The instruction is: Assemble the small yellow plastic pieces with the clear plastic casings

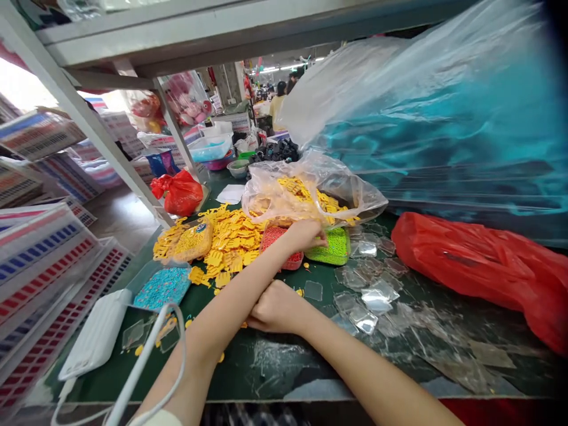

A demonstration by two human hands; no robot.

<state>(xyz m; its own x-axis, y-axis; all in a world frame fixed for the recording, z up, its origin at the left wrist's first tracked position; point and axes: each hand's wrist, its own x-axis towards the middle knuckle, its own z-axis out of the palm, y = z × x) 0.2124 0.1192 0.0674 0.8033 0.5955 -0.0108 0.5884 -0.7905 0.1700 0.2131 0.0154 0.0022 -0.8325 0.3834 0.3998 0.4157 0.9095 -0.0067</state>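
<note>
Lying just behind left hand: plastic bag.

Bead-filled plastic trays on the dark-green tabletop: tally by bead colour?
Blue-bead plastic tray: 1
Yellow-bead plastic tray: 1
Red-bead plastic tray: 1
Lime-green-bead plastic tray: 1
Total: 4

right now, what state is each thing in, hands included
Left hand: fingers bent, grip unclear
Right hand: curled closed, contents hidden
Green bead tray: open, filled
Red bead tray: open, partly hidden
Blue bead tray: open, filled
Yellow pieces: heaped loose
Clear bag: open, holding yellow pieces
Red bag at left: tied
White device: cable plugged in
</note>
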